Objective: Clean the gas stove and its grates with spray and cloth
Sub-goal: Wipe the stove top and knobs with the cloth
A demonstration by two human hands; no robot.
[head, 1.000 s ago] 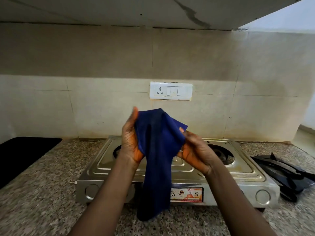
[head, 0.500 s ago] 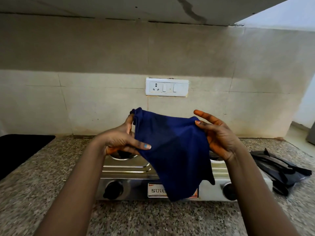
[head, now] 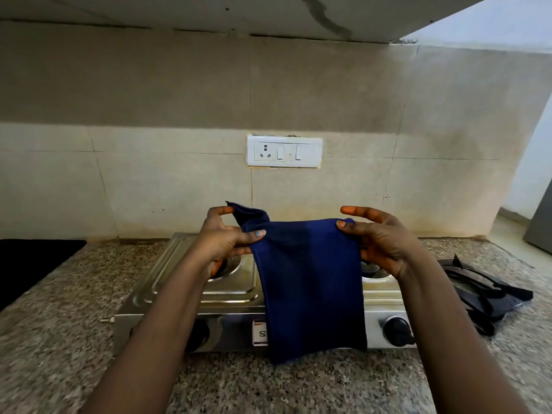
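Right now, two hands up over the stove [head: 227, 282], one cloth [head: 307, 282] stretched between them.

Left hand [head: 222, 239]: thumb and fingers pinching the cloth's upper left corner, which bunches into a small peak above the knuckles. Right hand [head: 379, 237]: thumb pressed on the upper right edge, fingers curled behind the fabric, forefinger lifted clear above it. Both are grasping the same cloth.

Cloth: one, dark blue, held up in the air in front of the stove. It hangs down in a broad panel, its lower edge reaching past the stove's front face, covering part of the label there. It hides the middle of the stove.

Stove: one, steel, two burners. Left burner well partly behind the left hand; right burner [head: 372, 268] peeking out under the right wrist. Both wells bare of grates. Knobs: one black knob [head: 397, 331] plain on the front right; the left one mostly hidden by the forearm.

Grates [head: 475, 289]: black, stacked on the counter [head: 53, 339] just right of the stove, resting on a dark rag or mat. How many are in the stack I cannot tell.

Counter: speckled granite. One dark mat or slab [head: 33, 264] at the far left.

Wall: tiled, one white switch plate [head: 284, 151] above the stove, with one socket and two switches.
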